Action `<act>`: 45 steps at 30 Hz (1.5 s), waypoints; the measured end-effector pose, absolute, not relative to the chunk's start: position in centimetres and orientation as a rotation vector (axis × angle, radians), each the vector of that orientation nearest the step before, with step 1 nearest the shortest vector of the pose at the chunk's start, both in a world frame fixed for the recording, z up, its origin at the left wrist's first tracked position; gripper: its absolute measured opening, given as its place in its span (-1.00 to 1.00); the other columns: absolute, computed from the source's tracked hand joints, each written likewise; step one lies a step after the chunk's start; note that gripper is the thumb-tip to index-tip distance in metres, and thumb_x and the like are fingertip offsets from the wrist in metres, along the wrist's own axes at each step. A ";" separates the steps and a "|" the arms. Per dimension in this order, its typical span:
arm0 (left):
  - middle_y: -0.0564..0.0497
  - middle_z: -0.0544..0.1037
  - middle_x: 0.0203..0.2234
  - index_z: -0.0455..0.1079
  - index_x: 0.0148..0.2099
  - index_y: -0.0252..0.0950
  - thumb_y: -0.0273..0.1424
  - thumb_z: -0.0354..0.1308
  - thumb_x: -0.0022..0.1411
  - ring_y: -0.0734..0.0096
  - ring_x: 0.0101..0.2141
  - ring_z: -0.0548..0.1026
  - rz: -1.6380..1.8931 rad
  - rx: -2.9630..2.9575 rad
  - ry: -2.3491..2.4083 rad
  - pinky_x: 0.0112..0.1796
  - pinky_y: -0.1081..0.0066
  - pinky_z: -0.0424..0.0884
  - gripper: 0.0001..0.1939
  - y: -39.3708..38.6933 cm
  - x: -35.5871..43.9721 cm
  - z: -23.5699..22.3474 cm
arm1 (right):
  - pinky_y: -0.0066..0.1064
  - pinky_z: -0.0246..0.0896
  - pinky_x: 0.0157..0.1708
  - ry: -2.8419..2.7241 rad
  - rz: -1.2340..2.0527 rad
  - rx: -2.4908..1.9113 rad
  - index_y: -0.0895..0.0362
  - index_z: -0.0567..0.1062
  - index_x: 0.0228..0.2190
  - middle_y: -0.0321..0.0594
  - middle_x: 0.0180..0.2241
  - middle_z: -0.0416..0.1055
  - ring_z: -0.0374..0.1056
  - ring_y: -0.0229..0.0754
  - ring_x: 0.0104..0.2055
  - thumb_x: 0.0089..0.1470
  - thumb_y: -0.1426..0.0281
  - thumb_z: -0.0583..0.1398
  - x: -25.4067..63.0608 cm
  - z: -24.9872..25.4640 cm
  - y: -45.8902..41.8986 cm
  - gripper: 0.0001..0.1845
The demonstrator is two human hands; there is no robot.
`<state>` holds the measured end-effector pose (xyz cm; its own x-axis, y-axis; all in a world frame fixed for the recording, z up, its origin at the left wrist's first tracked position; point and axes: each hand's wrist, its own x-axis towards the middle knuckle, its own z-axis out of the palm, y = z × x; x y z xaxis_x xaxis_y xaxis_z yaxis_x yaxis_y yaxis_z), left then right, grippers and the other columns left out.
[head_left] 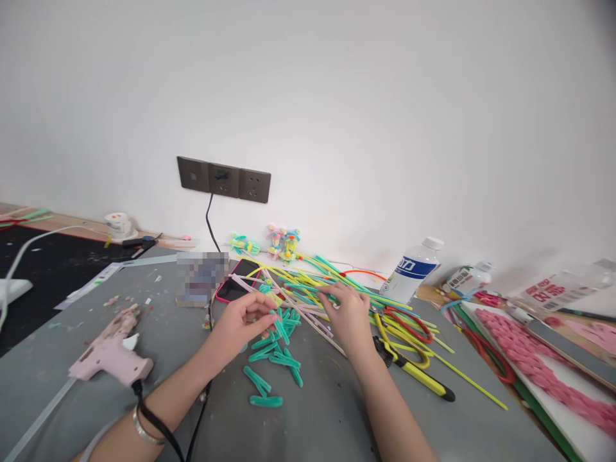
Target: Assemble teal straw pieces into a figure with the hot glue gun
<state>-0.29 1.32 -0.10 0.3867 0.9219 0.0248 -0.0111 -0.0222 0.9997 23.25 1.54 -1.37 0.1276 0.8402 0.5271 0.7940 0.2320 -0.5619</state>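
My left hand (pixel 248 321) is closed in a pinch, with a short teal pipe cleaner piece (pixel 282 332) at its thumb and fingertips. Just behind those fingers a small yellow and teal pipe cleaner figure (pixel 272 294) shows in part. More short teal pieces (pixel 285 359) lie loosely on the grey table below the hand. Over the pile of long yellow, green and lilac pipe cleaners (pixel 399 327) hovers my right hand (pixel 349 311); its fingers are stretched out and slightly apart, and their contact with the strands is hard to make out.
A pink glue gun (pixel 113 359) lies left, its black cord near my left wrist. Yellow-handled pliers (pixel 416 375) and red-handled scissors (pixel 409 324) rest right. Behind are a phone (pixel 235 282), finished figures (pixel 283 242) and a bottle (pixel 414 269). Pink braid (pixel 539 362) lies far right.
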 end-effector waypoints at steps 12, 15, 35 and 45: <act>-0.02 0.56 -0.40 0.41 -0.23 -0.29 -0.14 0.29 0.13 0.36 -0.42 0.53 0.966 1.431 0.911 -0.44 0.43 0.51 -0.68 1.3 -0.3 0.1 | -0.40 -0.05 -0.57 -1.380 1.007 -1.146 0.11 0.57 -0.51 -0.38 -0.69 0.15 0.03 -0.27 -0.60 0.10 -0.07 0.19 20.3 0.5 0.4 -0.49; -0.02 0.58 -0.39 0.42 -0.24 -0.30 -0.17 0.31 0.13 0.38 -0.43 0.54 0.969 1.406 0.892 -0.41 0.43 0.52 -0.70 1.3 -0.3 0.0 | -0.42 -0.16 -0.61 -1.230 1.112 -1.099 0.12 0.58 -0.47 -0.45 -0.71 0.00 -0.11 -0.31 -0.63 0.06 -0.08 0.23 20.2 0.3 0.4 -0.50; 0.01 0.59 -0.36 0.47 -0.15 -0.29 -0.34 0.27 0.19 0.44 -0.42 0.54 1.057 1.370 0.859 -0.38 0.49 0.52 -0.81 1.1 -0.3 -0.5 | -0.41 -0.18 -0.59 -1.186 1.326 -0.890 0.11 0.35 -0.63 -0.41 -0.66 0.07 -0.09 -0.32 -0.62 0.18 -0.02 0.17 20.3 0.5 0.3 -0.45; -0.02 0.62 -0.38 0.49 -0.12 -0.31 -0.33 0.29 0.17 0.39 -0.44 0.58 1.185 1.349 0.893 -0.40 0.45 0.56 -0.76 1.4 -0.6 -0.8 | -0.35 -0.14 -0.50 -1.766 1.574 -0.946 0.09 0.14 -0.75 -0.41 -0.70 0.02 -0.09 -0.32 -0.61 0.33 0.04 0.02 20.7 1.0 -0.8 -0.32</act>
